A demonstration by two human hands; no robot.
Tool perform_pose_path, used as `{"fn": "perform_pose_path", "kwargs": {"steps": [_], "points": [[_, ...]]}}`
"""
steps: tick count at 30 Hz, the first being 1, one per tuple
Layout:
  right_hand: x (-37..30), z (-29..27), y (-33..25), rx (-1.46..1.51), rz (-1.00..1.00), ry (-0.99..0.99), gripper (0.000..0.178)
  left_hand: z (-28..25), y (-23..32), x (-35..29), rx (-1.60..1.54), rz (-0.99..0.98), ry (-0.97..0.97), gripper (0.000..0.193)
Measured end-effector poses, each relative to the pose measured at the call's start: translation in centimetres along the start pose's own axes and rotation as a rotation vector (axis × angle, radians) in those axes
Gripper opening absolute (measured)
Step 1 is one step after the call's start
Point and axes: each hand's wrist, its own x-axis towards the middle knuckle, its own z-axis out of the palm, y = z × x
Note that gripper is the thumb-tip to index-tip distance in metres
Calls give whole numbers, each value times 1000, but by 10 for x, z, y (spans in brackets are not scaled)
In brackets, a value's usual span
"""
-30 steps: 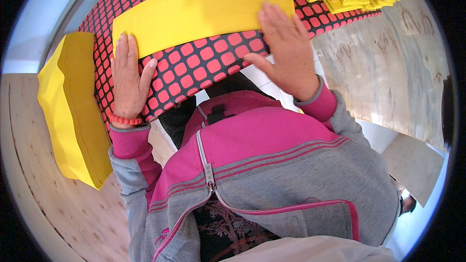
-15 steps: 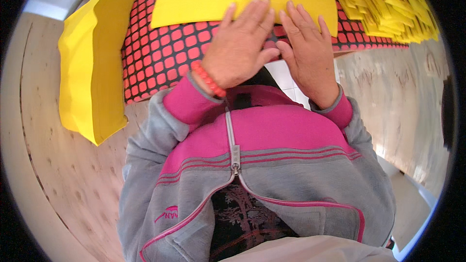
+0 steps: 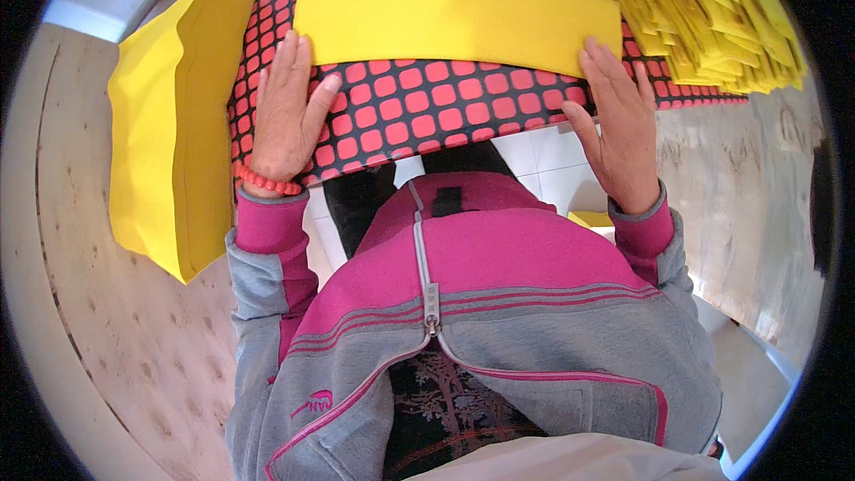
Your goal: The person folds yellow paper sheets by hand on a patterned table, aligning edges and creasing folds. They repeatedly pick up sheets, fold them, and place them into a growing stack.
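A long, flat piece of folded yellow material (image 3: pixel 454 18) lies across the red-and-black patterned tabletop (image 3: pixel 436 98). At its left end my left hand (image 3: pixel 289 111), with a red bead bracelet at the wrist, rests flat; the fingertips touch the lower corner and the thumb is spread. My right hand (image 3: pixel 619 120) is at the opposite end, fingers stretched onto the lower right corner, thumb apart. Neither hand grips anything.
A bigger folded yellow piece (image 3: pixel 169 134) lies to the left, over a pale wooden surface (image 3: pixel 80 303). Several yellow folded pieces form a stack (image 3: pixel 712 22) at the far right. Another wooden surface (image 3: pixel 712 160) stands at right, with white floor tiles (image 3: pixel 543 156) below the table edge.
My hands have parted from the middle of the yellow piece, the left going left and the right going right, to its two ends. The view has shifted slightly.
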Motion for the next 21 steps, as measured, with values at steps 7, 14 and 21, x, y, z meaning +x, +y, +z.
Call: {"fn": "perform_pose_path", "kwargs": {"steps": [7, 14, 21], "points": [[82, 20, 51, -25, -148, 153, 44, -22, 74, -18, -706, 19, 156, 51], [103, 27, 63, -24, -27, -47, 38, 23, 127, -42, -1802, -394, -843, 54], [12, -10, 15, 271, 19, 48, 33, 53, 153, -30, -1989, -514, -880, 56]]}}
